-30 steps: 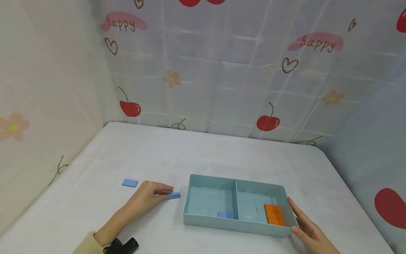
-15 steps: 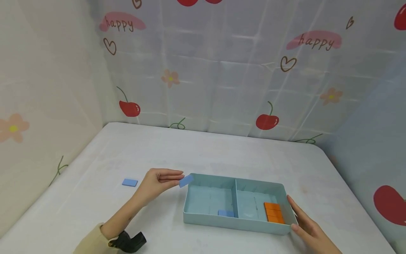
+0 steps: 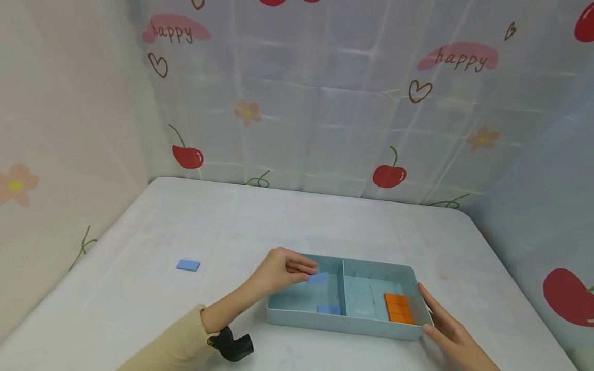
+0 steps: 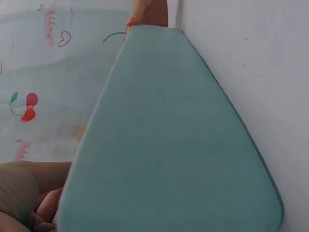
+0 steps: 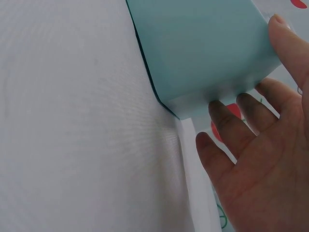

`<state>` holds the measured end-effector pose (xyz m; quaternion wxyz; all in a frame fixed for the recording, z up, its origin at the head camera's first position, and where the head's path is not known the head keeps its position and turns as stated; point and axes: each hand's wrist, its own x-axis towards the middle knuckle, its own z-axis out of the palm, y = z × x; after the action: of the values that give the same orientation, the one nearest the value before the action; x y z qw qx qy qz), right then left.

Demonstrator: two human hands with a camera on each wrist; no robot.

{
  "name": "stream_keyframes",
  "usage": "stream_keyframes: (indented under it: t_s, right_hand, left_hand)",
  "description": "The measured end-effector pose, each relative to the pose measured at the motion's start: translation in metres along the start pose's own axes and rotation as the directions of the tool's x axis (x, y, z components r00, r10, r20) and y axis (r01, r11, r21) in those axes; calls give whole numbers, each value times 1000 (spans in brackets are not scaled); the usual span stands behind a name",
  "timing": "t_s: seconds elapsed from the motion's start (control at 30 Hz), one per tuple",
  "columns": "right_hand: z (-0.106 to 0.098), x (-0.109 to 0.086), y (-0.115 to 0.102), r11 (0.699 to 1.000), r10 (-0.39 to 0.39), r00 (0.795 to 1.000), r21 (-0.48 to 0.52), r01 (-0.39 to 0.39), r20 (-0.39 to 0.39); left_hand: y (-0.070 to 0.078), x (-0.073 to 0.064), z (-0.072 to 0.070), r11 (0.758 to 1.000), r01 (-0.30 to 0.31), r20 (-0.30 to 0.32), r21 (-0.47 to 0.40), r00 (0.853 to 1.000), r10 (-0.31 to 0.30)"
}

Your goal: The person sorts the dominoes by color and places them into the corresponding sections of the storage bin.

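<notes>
A pale teal box (image 3: 325, 320) with a divider stands on the white table. Over its left compartment, my left hand (image 3: 278, 269) pinches a blue tile (image 3: 318, 279) between thumb and fingers. Another blue tile (image 3: 328, 309) lies in that compartment by the front wall. Several orange tiles (image 3: 399, 309) lie together at the right end of the right compartment. My right hand (image 3: 449, 330) holds the box's right end at the front corner; the right wrist view shows the thumb (image 5: 285, 38) and fingertips against its walls. In the left wrist view, the front wall (image 4: 164, 130) hides the held tile.
A further blue tile (image 3: 187, 265) lies on the table (image 3: 223, 221) left of the box. Behind the table hangs a curtain (image 3: 306, 118) printed with cherries and hearts. A black device (image 3: 234, 346) sits on the left wrist.
My left hand has lifted the blue tile from the table and carried it right, over the rim, into the left compartment's space. My right hand has stayed at the box's right end.
</notes>
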<state>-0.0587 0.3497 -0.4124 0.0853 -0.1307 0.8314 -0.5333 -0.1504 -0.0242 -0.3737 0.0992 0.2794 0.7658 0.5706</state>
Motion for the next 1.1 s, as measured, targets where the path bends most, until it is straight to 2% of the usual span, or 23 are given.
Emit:
stream_keyframes:
  t_s: [0.23,0.37,0.53,0.73,0.93,1.1]
  right_hand:
    - [0,1,0,1000,5,1000,0,-5,0]
    - [-1,1,1,1000,-22,1000,10,22,8]
    - [-2,0,2,998,-57,998,16,57,19]
    - [-2,1,1,1000,-22,1000,-13,22,6]
    - [-2,1,1,1000,-25,1000,-18,25,11]
    - [-1,1,3,999,-46,999,6,46,20]
  left_hand:
    - [-7,15,22,995,58,65,87,996,-64]
    - [-9,22,29,986,53,77,157,995,-65]
    - [-11,28,34,973,58,102,222,991,-83]
    - [-12,31,38,956,56,145,288,984,-101]
    - [-10,29,40,943,28,174,332,981,-90]
    - [-10,28,41,943,-1,206,333,976,-72]
